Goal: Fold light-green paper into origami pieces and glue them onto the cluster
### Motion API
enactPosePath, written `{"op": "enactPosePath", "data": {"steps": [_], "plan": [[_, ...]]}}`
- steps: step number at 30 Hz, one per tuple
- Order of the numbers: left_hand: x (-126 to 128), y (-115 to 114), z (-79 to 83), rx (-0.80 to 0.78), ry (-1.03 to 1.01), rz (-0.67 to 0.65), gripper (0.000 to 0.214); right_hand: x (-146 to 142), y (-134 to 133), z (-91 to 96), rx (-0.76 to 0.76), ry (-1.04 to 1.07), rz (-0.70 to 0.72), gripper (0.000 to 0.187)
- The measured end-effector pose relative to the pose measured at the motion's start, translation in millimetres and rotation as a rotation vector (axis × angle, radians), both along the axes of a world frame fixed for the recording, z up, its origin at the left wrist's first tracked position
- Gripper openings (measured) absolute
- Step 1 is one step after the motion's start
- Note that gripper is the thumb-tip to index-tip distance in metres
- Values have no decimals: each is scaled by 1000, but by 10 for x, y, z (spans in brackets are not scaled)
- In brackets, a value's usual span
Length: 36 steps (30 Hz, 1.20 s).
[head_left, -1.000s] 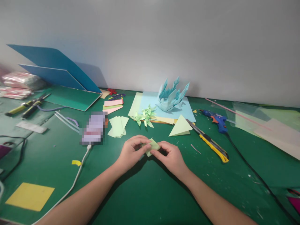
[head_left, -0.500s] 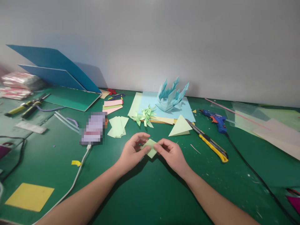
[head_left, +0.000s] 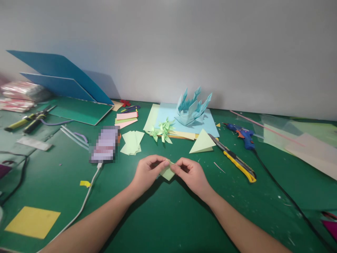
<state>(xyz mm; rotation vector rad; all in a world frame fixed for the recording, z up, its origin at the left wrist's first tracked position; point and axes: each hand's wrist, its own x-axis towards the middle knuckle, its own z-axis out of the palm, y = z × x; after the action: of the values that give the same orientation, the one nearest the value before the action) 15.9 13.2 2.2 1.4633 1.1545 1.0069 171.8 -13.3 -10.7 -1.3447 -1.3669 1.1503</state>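
Note:
Between my two hands is a small piece of folded light green paper (head_left: 167, 173), held above the green table. My left hand (head_left: 150, 172) pinches its upper left edge with thumb and fingers. On the other side, my right hand (head_left: 191, 173) grips the upper right edge, its thumb on the front face. The fingers behind the paper are partly hidden. Beyond the hands lie several small green paper flowers (head_left: 164, 130), a stack of light green paper slips (head_left: 133, 142) and a folded light green paper triangle (head_left: 202, 142).
A yellow utility knife (head_left: 238, 163) and a blue glue gun (head_left: 243, 135) with a black cord lie to the right. Behind stands a blue origami piece (head_left: 191, 110). On the left are a phone (head_left: 105, 144) on a white cable, pliers (head_left: 37, 119) and a yellow paper (head_left: 33, 222).
My left hand has moved slightly down, its thumb shifting to the paper's top corner. The paper sits a little lower and its top edge now looks folded or tilted.

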Motion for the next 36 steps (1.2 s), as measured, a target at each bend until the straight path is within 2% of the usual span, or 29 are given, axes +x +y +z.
{"op": "enactPosePath", "data": {"steps": [10, 16, 20, 29, 36], "plan": [[11, -25, 28, 86, -7, 16, 8, 3, -2, -13, 25, 27, -5, 33], [12, -52, 53, -91, -195, 51, 18, 14, 2, 2, 4, 141, 33, 29], [25, -60, 64, -160, -232, 118, 24, 20, 10, 29, 0, 225, 26, 28], [43, -69, 61, -57, -98, 153, 18, 28, 18, 29, 12, 194, -5, 30], [47, -72, 71, -2, -83, 141, 11, 27, 26, 12, 11, 192, -8, 29]]}}
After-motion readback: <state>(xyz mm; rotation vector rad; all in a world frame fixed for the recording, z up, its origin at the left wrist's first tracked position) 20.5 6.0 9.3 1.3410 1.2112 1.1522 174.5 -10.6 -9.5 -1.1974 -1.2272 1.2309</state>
